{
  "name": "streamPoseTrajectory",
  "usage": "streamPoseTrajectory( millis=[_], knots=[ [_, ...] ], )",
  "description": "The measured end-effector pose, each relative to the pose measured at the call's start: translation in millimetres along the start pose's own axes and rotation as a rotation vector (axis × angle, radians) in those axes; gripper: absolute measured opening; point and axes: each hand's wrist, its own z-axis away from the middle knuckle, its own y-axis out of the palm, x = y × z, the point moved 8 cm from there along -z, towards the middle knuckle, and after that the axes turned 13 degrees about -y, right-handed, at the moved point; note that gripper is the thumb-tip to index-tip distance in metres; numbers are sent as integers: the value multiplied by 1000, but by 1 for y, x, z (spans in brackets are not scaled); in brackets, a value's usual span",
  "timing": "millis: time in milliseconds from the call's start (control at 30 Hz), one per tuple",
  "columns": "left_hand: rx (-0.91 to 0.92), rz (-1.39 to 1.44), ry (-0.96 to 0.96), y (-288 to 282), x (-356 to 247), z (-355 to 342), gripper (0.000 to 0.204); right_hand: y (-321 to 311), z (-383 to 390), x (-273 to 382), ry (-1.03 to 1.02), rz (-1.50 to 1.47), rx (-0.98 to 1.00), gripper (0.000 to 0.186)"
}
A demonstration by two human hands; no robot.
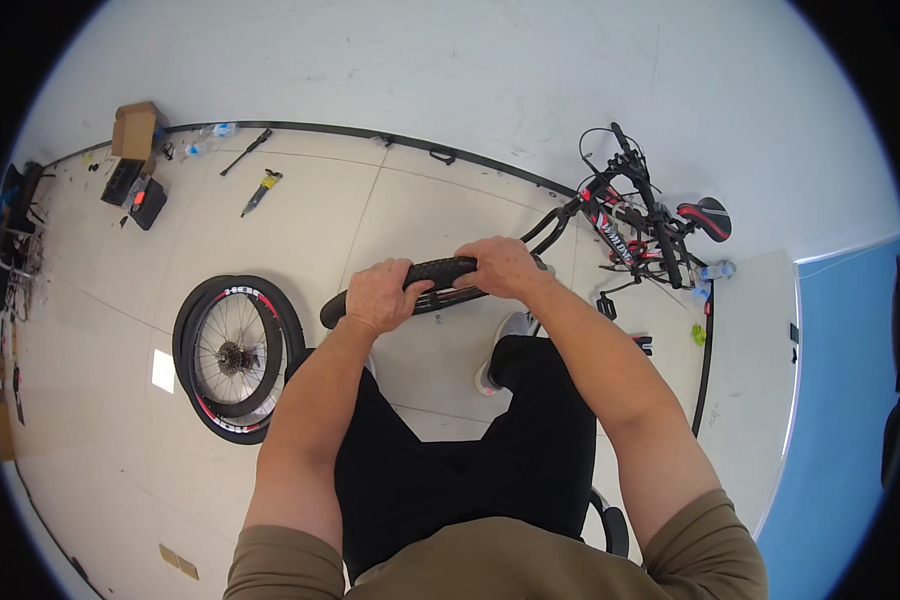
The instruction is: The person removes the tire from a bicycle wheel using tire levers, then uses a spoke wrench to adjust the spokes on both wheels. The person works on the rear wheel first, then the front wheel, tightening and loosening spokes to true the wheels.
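A bicycle wheel [442, 271] with a black knobby tyre stands on edge in front of me, seen mostly from above. On the left part of its tyre my left hand [378, 295] is closed, thumb along the near side. My right hand [498, 268] grips the tyre farther right, its fingers curled over the top. Between the two hands a short stretch of tread shows, with the rim just below. Both hands hide parts of the tyre, and the lower wheel is largely out of sight.
Another wheel with a rear cassette [234, 358] lies on the floor at left, overlapping a tyre. A bicycle frame [615, 225] without visible wheels leans by the wall at right, its saddle [706, 218] beyond. A cardboard box [135, 130] and a yellow-black tool [261, 193] sit far left.
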Motion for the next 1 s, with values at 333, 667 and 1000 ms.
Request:
streamPoseTrajectory(
  millis=[333, 667, 1000],
  knots=[
    [0, 4, -146, 10, -7, 7, 41, -5, -7, -9, -68, 44, 42, 44],
    [22, 4, -282, 12, -11, 4, 43, -20, 20, -18, 23, -25, -406, 61],
    [36, -60, -360, 17, -21, 4, 47, 145, 115, -84, 839, -2003, -868, 26]
  ],
)
